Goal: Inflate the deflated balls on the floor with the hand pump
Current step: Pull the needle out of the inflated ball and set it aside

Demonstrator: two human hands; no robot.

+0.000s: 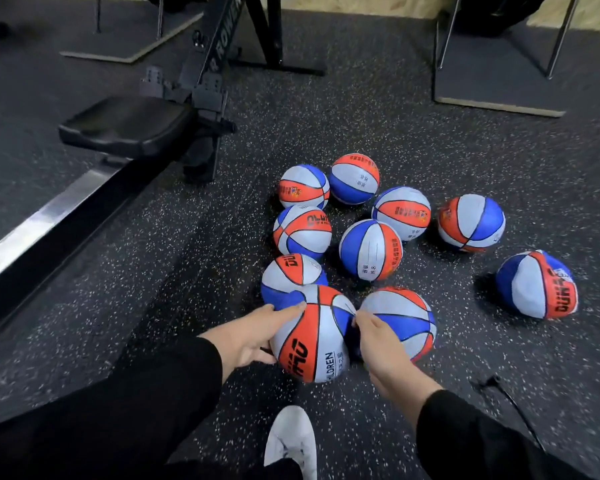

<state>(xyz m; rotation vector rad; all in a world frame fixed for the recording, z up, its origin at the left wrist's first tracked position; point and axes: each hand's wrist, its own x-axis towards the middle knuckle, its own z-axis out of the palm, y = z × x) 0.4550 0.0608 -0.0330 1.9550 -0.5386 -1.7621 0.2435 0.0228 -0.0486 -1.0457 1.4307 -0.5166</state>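
Several red, white and blue small basketballs lie grouped on the speckled black floor. The nearest ball (pixel 312 341), marked "CHILDREN", is round and sits between my hands. My left hand (pixel 253 337) grips its left side, fingers over the top and thumb below. On the ball's upper right side, my right hand (pixel 378 344) has its fingertips bunched together; what they pinch is hidden. A dented ball (pixel 537 285) lies apart at the right, and another soft-looking ball (pixel 288 275) sits just behind the held one. No pump is visible.
A rowing machine with a black seat (pixel 125 126) and a metal rail (pixel 49 216) runs along the left. Platform bases with metal legs (pixel 499 84) stand at the back. A black cord (pixel 510 400) lies on the floor at the right. My white shoe (pixel 291 441) is below the ball.
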